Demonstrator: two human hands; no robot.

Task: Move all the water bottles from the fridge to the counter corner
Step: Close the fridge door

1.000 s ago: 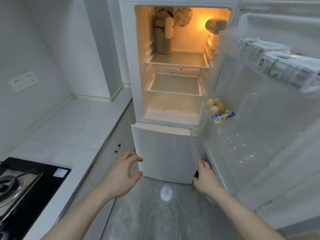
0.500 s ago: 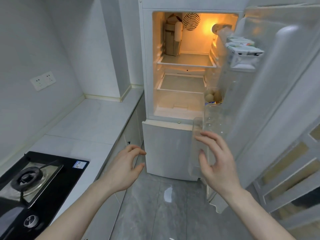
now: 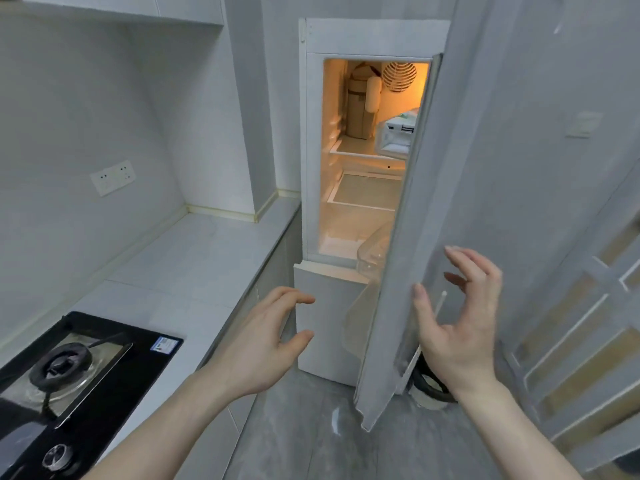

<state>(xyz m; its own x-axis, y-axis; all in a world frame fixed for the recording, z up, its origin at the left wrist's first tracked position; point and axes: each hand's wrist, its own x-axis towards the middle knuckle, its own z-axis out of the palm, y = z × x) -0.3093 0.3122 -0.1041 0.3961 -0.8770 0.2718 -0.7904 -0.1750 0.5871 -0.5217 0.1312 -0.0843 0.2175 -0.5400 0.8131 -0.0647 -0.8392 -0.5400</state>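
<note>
The white fridge (image 3: 311, 150) stands at the end of the counter, its lit inside showing bare glass shelves and a brown package at the back. Its door (image 3: 398, 237) is swung most of the way toward shut, edge-on to me. No water bottle shows in the fridge or on the counter corner (image 3: 221, 230). A clear door bin (image 3: 372, 252) pokes out behind the door edge. My left hand (image 3: 263, 344) hovers open in front of the lower fridge compartment. My right hand (image 3: 457, 317) is open with spread fingers just right of the door's edge, holding nothing.
A white counter (image 3: 180, 278) runs along the left wall to the fridge, with a black gas hob (image 3: 69, 372) at its near end. A wall socket (image 3: 112, 176) sits above it. A bin (image 3: 429, 389) stands on the floor behind the door. A lattice door (image 3: 588, 323) is at the right.
The fridge door has swung from wide open to nearly shut. My right hand rose from the door's lower edge and came off it. The view backed away from the fridge.
</note>
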